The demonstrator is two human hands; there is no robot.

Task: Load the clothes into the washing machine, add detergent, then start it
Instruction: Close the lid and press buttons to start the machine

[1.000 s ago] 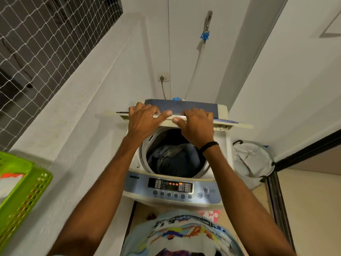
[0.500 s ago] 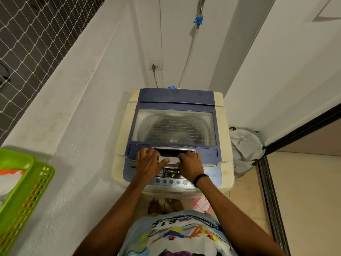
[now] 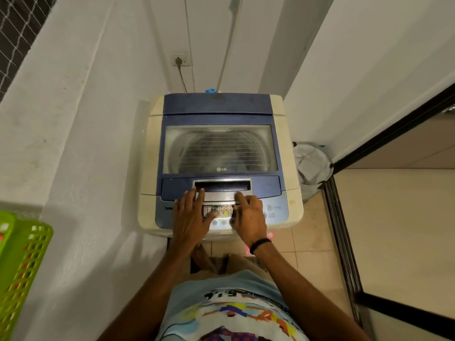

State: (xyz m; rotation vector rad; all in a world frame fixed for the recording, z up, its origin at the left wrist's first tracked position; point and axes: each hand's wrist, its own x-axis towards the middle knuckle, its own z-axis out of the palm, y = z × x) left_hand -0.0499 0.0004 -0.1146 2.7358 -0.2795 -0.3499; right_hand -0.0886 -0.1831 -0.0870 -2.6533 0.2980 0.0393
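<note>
The top-loading washing machine (image 3: 290, 193) stands against the back wall, cream with a blue top. Its lid (image 3: 219, 148) lies flat and closed, and the drum shows dimly through the window. The clothes inside are hidden. My left hand (image 3: 190, 217) rests over the left part of the control panel (image 3: 222, 212), fingers spread and reaching the lid's handle recess (image 3: 222, 185). My right hand (image 3: 248, 216), with a black wristband, lies on the panel's right part, fingers apart. The display glows with red and green lights. No detergent is in view.
A green plastic basket (image 3: 23, 262) hangs at the left edge. A white bag-lined bin (image 3: 311, 163) stands right of the machine. A black sliding-door frame (image 3: 344, 242) runs along the right. A wall socket (image 3: 181, 60) and hose (image 3: 227, 45) are behind the machine.
One second ago both hands held the raised lid with dark clothes visible in the drum. The lid has come down flat, and both hands have slid from its handle onto the control panel.
</note>
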